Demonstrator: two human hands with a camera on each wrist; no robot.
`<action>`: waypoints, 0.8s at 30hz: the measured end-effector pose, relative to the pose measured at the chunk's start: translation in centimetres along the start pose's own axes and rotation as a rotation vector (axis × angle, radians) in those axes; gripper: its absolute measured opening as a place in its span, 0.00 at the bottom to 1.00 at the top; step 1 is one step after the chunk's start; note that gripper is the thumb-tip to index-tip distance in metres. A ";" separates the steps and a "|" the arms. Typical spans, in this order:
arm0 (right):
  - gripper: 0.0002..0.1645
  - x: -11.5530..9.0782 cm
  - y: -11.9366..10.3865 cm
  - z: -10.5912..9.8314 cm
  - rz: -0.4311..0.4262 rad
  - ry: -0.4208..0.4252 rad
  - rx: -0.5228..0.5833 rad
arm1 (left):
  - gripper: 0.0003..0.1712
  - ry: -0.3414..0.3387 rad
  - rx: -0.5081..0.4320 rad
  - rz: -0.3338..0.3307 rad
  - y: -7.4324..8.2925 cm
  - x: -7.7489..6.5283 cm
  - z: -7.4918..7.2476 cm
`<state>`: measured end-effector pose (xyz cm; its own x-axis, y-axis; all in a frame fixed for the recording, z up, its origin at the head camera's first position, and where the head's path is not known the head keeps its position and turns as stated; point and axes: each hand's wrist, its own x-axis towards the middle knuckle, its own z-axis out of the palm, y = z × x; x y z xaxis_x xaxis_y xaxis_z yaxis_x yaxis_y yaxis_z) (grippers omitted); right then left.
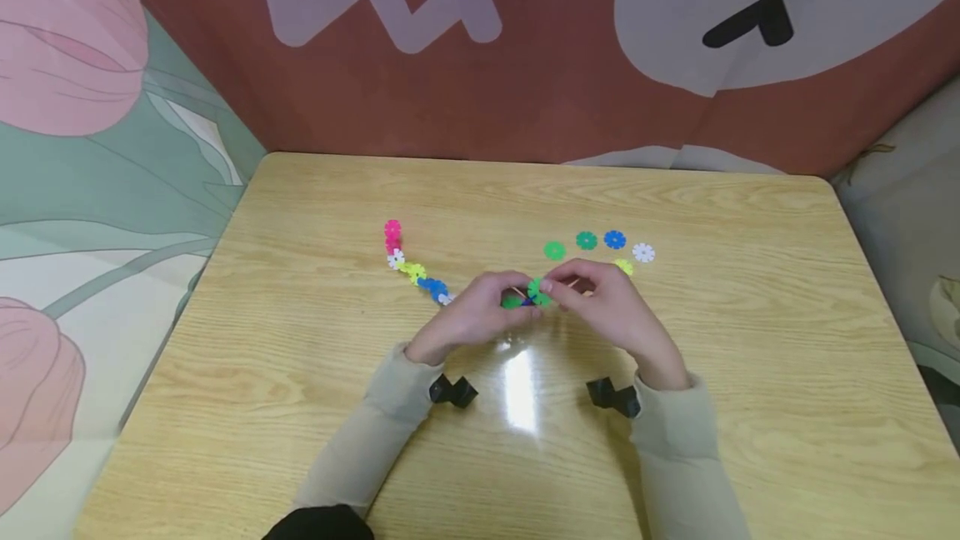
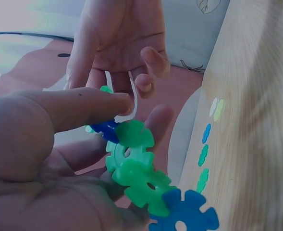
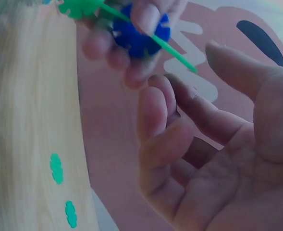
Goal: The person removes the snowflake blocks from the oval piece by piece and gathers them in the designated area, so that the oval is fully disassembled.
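Note:
My left hand pinches the end of a chain of notched plastic snowflake discs between thumb and fingers. At that end a dark blue disc sits under the thumb, with a green disc slotted across it, edge-on in the right wrist view. From the left hand the chain runs away over the table to a pink disc, partly hidden by the hand. My right hand is close beside the green disc. In the right wrist view its thumb and loosely bent fingers stand apart with nothing between them.
Loose discs lie on the wooden table beyond the right hand: two green ones, a blue one, a white one and a yellow one partly behind the hand. A printed wall covering borders the table's far edge.

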<state>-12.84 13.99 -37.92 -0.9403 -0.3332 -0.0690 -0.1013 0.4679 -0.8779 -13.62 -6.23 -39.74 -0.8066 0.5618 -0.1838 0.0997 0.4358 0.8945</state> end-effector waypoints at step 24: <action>0.06 0.8 0.6 1.6 -0.033 0.113 0.029 | 0.18 0.117 0.139 0.057 -0.7 0.4 0.5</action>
<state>-13.14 12.64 -39.24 -0.9674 -0.2529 0.0130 -0.1254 0.4338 -0.8923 -13.74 -5.91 -40.64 -0.8588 0.5063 -0.0782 0.2206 0.5031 0.8356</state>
